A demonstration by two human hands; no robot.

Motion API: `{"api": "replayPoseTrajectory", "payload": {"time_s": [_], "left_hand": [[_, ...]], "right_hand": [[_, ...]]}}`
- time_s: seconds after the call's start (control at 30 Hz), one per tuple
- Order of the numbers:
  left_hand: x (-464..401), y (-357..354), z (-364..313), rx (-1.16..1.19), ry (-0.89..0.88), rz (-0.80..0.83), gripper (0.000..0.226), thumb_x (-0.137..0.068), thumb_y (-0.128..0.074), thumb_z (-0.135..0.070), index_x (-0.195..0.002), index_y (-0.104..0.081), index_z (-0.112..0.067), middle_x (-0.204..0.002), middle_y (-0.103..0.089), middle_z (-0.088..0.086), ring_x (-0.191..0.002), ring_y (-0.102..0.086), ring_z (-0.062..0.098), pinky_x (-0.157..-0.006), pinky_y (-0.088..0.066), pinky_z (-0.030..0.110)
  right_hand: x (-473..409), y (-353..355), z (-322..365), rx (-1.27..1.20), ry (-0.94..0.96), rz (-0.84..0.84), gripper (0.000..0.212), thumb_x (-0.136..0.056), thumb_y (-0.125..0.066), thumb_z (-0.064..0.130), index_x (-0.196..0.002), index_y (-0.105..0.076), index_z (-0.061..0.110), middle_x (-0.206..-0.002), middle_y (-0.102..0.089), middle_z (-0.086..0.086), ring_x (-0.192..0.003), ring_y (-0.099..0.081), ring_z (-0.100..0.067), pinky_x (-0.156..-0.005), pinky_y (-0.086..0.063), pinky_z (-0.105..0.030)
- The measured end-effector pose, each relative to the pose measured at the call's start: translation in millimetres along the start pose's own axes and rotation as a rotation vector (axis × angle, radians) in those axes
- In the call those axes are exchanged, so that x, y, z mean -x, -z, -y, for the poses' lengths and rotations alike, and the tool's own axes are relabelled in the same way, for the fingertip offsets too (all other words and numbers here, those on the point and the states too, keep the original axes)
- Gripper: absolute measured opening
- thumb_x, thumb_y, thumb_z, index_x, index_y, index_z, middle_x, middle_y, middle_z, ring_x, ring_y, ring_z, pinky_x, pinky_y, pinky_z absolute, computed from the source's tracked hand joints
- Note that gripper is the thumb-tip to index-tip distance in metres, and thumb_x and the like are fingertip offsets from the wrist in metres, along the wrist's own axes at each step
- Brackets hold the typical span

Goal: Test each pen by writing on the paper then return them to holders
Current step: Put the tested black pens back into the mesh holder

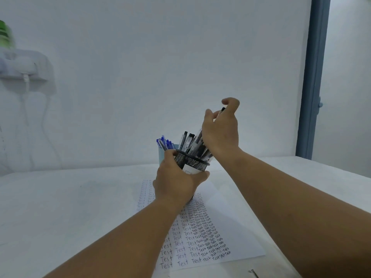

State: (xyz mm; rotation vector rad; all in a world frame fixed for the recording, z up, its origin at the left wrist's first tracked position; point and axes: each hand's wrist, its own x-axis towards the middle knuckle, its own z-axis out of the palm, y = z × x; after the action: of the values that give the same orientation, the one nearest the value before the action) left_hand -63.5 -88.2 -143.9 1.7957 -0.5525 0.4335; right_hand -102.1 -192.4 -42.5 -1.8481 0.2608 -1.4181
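The left hand (176,185) wraps around a black mesh holder (191,163), its fingers (202,176) curled round the lower wall so that the holder is gripped and tilted toward the person, above the far end of the paper (200,233). The holder is packed with black pens (188,142) whose caps fan out upward and to the right. The right hand (220,131) is raised over the holder's right side, grasping one black pen (222,109): the pen's dark cap shows above the hand between thumb and curled fingers, and its clear barrel runs down behind the palm toward the bunch in the holder; whether its lower end is inside the holder cannot be told. Just behind the mesh holder, to its left, stands a light blue holder (161,154) with blue pens (165,143) sticking out of it and leaning left. The paper lies flat on the white surface (60,207) and is covered with columns of the handwritten word "Test", larger at the left and smaller and denser toward the right. A small metal item (253,272) lies on the surface near the bottom edge, beside the right forearm. On the wall at the far left a white shelf (26,67) carries something green (6,34), blurred.
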Motion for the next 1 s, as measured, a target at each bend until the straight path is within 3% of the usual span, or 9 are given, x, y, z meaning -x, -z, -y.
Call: {"api": "replayPoseTrajectory", "payload": {"time_s": [0.07, 0.13, 0.23, 0.3, 0.43, 0.57, 0.73, 0.83, 1.0], "left_hand": [[0, 0, 0, 0.004, 0.005, 0.0, 0.081, -0.043, -0.085, -0.063, -0.108, -0.04, -0.045, -0.095, -0.065, -0.019, -0.087, -0.067, 0.01, -0.084, -0.057, 0.047], [-1, 1, 1, 0.017, 0.02, -0.002, 0.082, -0.046, -0.087, -0.06, -0.11, -0.041, -0.042, -0.095, -0.065, -0.019, -0.086, -0.067, 0.009, -0.084, -0.057, 0.045], [-2, 3, 1, 0.042, 0.044, -0.019, 0.081, -0.048, -0.089, -0.057, -0.111, -0.041, -0.039, -0.094, -0.064, -0.019, -0.087, -0.066, 0.008, -0.084, -0.058, 0.043], [-3, 4, 1, 0.043, 0.041, -0.023, 0.081, -0.049, -0.089, -0.057, -0.112, -0.041, -0.038, -0.095, -0.064, -0.019, -0.088, -0.066, 0.008, -0.084, -0.058, 0.043], [-2, 3, 1, 0.043, 0.002, 0.009, 0.08, -0.051, -0.09, -0.057, -0.112, -0.041, -0.04, -0.096, -0.064, -0.019, -0.088, -0.066, 0.006, -0.083, -0.059, 0.042], [1, 4, -1, 0.056, -0.056, 0.089, 0.079, -0.052, -0.092, -0.051, -0.114, -0.045, -0.039, -0.1, -0.066, -0.018, -0.089, -0.066, 0.004, -0.081, -0.059, 0.034], [3, 3, -7, 0.157, -0.013, 0.074, 0.089, -0.053, -0.095, -0.052, -0.123, -0.043, -0.033, -0.105, -0.065, -0.017, -0.092, -0.065, 0.001, -0.08, -0.057, 0.025], [3, 0, -8, 0.193, -0.002, 0.099, 0.094, -0.052, -0.097, -0.046, -0.127, -0.043, -0.026, -0.109, -0.065, -0.014, -0.099, -0.065, 0.004, -0.083, -0.054, 0.022], [5, -3, -7, 0.302, 0.039, 0.294, 0.089, -0.06, -0.097, -0.028, -0.128, -0.039, -0.025, -0.114, -0.067, -0.01, -0.105, -0.066, 0.004, -0.084, -0.053, 0.02]], "right_hand": [[1, -1, 1, 0.019, 0.064, -0.007, 0.021, -0.1, -0.048, 0.026, -0.121, -0.045, 0.021, -0.084, -0.058, 0.011, -0.08, -0.064, -0.02, -0.083, -0.051, -0.042], [-1, 1, 2, 0.123, 0.125, 0.019, 0.02, -0.099, -0.049, 0.031, -0.089, -0.061, 0.018, -0.073, -0.062, 0.009, -0.069, -0.061, -0.018, -0.084, -0.049, -0.039], [0, 6, 4, 0.29, 0.159, 0.113, 0.051, -0.098, -0.045, 0.034, -0.051, -0.037, 0.018, -0.045, -0.038, 0.005, -0.048, -0.039, -0.019, -0.075, -0.042, -0.036], [2, 6, -1, 0.239, 0.159, 0.182, 0.043, -0.099, -0.048, 0.033, -0.057, -0.047, 0.023, -0.053, -0.046, 0.01, -0.053, -0.044, -0.014, -0.072, -0.042, -0.033], [16, 0, -20, 0.031, 0.167, 0.201, 0.02, -0.095, -0.063, 0.03, -0.113, -0.066, 0.024, -0.105, -0.065, 0.011, -0.09, -0.06, -0.005, -0.083, -0.047, -0.021], [16, 0, -24, -0.007, 0.214, 0.211, 0.026, -0.09, -0.07, 0.023, -0.115, -0.065, 0.03, -0.11, -0.063, 0.019, -0.098, -0.06, 0.001, -0.093, -0.051, -0.023], [32, 9, -29, -0.246, 0.09, 0.075, 0.088, -0.078, -0.084, 0.04, -0.146, -0.028, 0.04, -0.148, -0.033, 0.016, -0.133, -0.042, -0.009, -0.106, -0.039, -0.031], [37, 9, -25, -0.265, -0.129, 0.205, 0.105, -0.062, -0.092, 0.049, -0.144, -0.027, 0.042, -0.146, -0.036, 0.007, -0.131, -0.045, -0.015, -0.106, -0.043, -0.034], [35, 14, -22, -0.189, -0.098, 0.407, 0.088, -0.058, -0.094, 0.051, -0.131, -0.046, 0.043, -0.124, -0.056, 0.01, -0.112, -0.058, -0.01, -0.093, -0.052, -0.031]]}}
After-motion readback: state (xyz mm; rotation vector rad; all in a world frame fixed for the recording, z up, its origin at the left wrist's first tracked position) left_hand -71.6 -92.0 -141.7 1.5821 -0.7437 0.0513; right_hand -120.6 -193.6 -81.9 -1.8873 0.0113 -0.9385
